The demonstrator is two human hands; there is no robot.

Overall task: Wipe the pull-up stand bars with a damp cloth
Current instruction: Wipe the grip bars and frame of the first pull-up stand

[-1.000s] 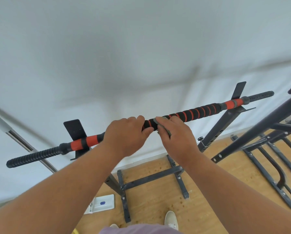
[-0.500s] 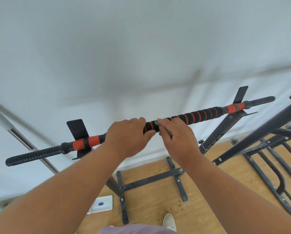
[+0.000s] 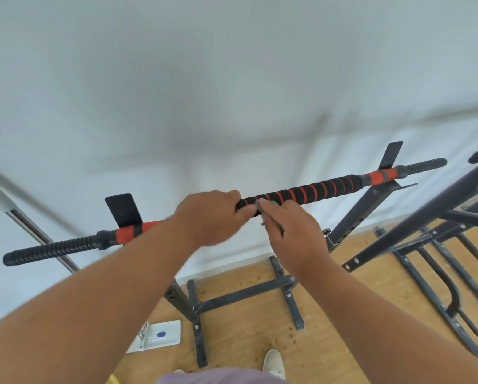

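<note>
White wall behind; my left hand (image 3: 213,214) grips the bar (image 3: 312,191), right hand (image 3: 293,231) fingers pinching the cloth (image 3: 268,207) just beside.

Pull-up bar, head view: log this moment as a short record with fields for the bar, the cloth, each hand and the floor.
bar: pull-up bar, black foam with red stripes, resting across the stand's two uprights
cloth: small grey cloth, pressed against the middle of the bar
left hand: left hand grips the bar just left of the cloth
right hand: right hand pinches the cloth at the bar
floor: wooden floor, stand base on it, white scale-like device at lower left
</note>
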